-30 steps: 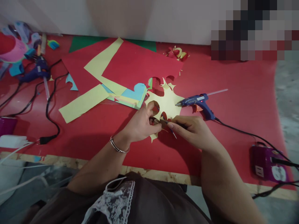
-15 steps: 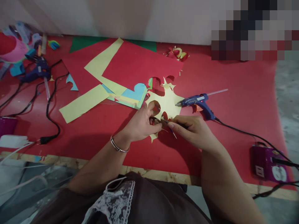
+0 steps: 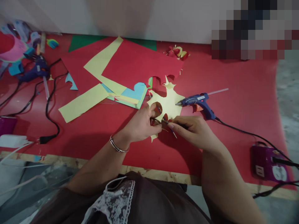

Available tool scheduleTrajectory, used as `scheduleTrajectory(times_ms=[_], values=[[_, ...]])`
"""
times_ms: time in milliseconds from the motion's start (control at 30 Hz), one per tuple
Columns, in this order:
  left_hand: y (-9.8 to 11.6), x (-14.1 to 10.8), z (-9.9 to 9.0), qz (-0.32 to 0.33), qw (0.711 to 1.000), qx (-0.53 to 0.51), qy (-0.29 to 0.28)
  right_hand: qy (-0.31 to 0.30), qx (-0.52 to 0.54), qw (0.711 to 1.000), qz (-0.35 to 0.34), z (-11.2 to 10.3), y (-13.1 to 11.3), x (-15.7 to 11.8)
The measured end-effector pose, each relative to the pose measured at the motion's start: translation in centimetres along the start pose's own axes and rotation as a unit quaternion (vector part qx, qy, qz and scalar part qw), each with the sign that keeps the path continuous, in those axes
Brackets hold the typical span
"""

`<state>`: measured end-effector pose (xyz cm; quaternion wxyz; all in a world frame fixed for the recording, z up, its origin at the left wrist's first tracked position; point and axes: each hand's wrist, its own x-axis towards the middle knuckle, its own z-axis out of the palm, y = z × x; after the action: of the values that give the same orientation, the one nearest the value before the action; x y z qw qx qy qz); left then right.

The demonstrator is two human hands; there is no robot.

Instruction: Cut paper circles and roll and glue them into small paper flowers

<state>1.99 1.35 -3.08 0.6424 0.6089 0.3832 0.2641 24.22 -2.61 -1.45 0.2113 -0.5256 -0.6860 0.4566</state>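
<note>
My left hand [image 3: 141, 124], a bangle at its wrist, is closed in a pinch over the cut yellow paper [image 3: 173, 99]. Whatever small piece sits between its fingertips is mostly hidden, with a little red and a thin pale edge showing. Close beside it, my right hand [image 3: 189, 129] grips a slim, pointed metal-tipped tool [image 3: 165, 121] reaching toward the left fingertips. Another thin pointed tip [image 3: 174, 133] shows below the right fingers; whether it belongs to the same tool I cannot tell. The yellow paper has scalloped, cut-out edges and lies partly under both hands.
A blue glue gun [image 3: 196, 101] lies right of the yellow paper, its cord running toward a purple power box [image 3: 268, 163]. Red sheets [image 3: 140, 62], yellow strips [image 3: 81, 107] and scraps [image 3: 178, 53] lie behind. Another glue gun [image 3: 38, 68] and black cables [image 3: 54, 112] are at left.
The yellow paper has shifted slightly to the right under my hands. The tool tip in my right hand has moved a little toward my left fingertips; both hands stay nearly in place.
</note>
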Motion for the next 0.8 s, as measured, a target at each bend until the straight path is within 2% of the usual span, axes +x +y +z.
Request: scheduleTrajectory(times_ms=[200,333,800], values=[[0.16,0.00,-0.08,-0.005,1.000,0.001,-0.005,0.006,-0.014,1.000,-0.015,0.00,0.01,0.04],[0.29,-0.09,-0.36,0.001,0.999,0.045,-0.013,0.004,-0.021,1.000,-0.019,0.02,-0.04,0.10],[0.32,-0.12,-0.60,-0.038,0.984,0.176,-0.012,-0.009,-0.048,0.999,-0.016,0.14,-0.04,0.22]])
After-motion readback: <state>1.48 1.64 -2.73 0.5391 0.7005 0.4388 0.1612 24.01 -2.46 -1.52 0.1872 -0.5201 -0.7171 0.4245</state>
